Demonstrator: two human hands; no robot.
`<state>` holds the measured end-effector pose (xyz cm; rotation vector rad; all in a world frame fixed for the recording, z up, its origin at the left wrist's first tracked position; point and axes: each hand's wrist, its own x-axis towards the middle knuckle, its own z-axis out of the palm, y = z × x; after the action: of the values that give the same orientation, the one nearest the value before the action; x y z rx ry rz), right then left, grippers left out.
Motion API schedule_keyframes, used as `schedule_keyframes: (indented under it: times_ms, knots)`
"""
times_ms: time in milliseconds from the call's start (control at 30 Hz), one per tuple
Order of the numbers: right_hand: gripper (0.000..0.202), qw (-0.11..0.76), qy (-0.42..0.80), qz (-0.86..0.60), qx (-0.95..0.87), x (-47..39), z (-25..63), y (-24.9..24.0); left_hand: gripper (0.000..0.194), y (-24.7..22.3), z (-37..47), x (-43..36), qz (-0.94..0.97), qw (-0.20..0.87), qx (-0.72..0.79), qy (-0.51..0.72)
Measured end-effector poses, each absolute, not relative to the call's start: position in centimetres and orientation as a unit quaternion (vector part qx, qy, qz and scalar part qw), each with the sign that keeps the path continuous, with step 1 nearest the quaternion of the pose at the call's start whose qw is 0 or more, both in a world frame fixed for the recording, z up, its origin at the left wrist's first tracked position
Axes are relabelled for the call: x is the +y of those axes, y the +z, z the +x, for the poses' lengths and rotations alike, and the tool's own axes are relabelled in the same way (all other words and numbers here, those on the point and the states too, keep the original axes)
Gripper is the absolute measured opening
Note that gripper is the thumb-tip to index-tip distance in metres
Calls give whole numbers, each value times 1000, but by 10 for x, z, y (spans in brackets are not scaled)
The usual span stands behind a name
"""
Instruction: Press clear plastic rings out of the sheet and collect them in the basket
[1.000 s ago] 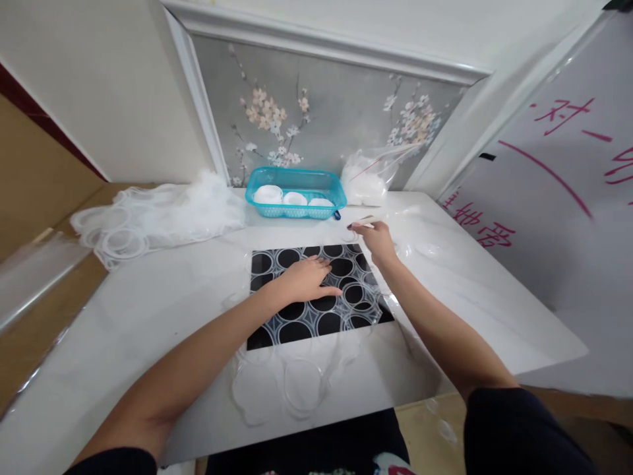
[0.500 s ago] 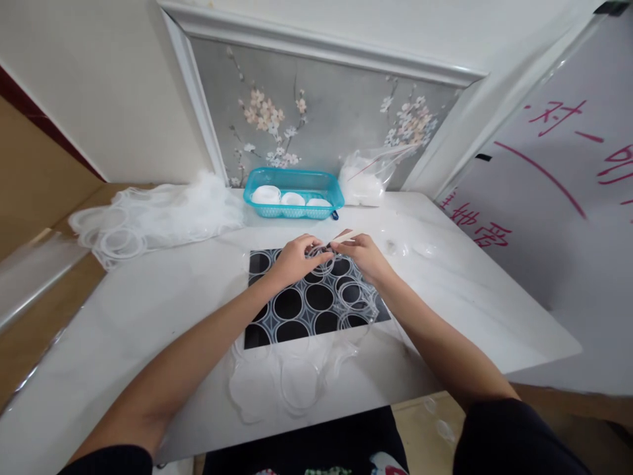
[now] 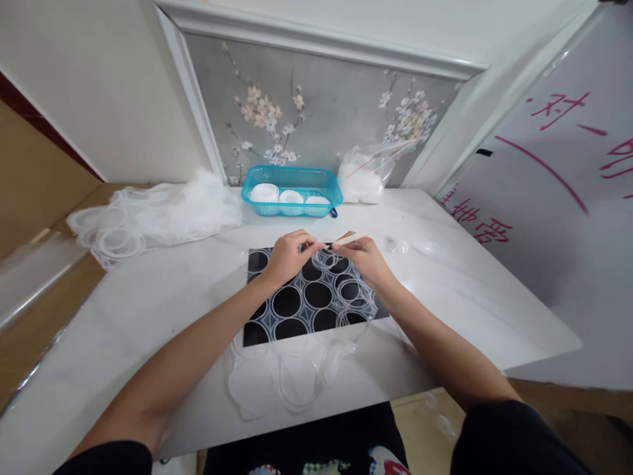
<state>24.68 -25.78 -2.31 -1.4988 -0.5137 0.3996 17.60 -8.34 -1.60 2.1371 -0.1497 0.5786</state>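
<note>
My left hand (image 3: 291,258) is closed in a pinch at the far edge of a black sheet printed with pale circles (image 3: 287,301). Whatever lies between its fingertips is too small to make out. Close beside it, my right hand (image 3: 366,258) grips a slim cream-coloured stick-like tool (image 3: 349,239), its dark tip pointing toward the left fingertips. Clear plastic rings (image 3: 356,293) lie in a loose tangle on the sheet's right part, some just under the hands. Nearer my body, cut-out clear film (image 3: 299,381) rests on the white table.
Behind the hands stands a blue plastic basket (image 3: 293,210) with white round pieces inside. A zip bag of white material (image 3: 363,178) is to its right. Clear film scraps with ring shapes (image 3: 158,214) heap at the left. A whiteboard (image 3: 548,264) borders the right side.
My left fingers have drawn together into a tighter pinch and shifted slightly up. The rings between the hands sit lower. The right hand keeps its grip on the cream tool.
</note>
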Motion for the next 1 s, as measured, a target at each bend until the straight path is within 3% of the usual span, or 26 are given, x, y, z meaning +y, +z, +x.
schedule_keyframes:
  times_ms: [133, 233, 333, 433, 533, 733, 1000]
  knots:
    - [26, 624, 78, -737, -248, -261, 253, -28, 36, -14, 178, -82, 822, 547, -14, 158]
    - [28, 584, 17, -772, -251, -261, 256, -30, 30, -17, 182, -80, 763, 636, 8, 116]
    - [25, 650, 75, -727, -208, -259, 257, -32, 24, -21, 184, -78, 718, 693, 42, 53]
    - [25, 741, 180, -628, -158, -257, 257, -32, 30, -23, 185, -78, 705, 707, 60, 22]
    - [25, 764, 224, -589, -140, -256, 255, -32, 37, -23, 185, -79, 701, 708, 76, 39]
    - [10, 789, 343, -505, -73, -257, 258, -31, 43, -26, 184, -82, 840, 530, 41, 110]
    - [8, 875, 281, -392, -37, -264, 278, -31, 30, -32, 177, -96, 960, 255, -81, 84]
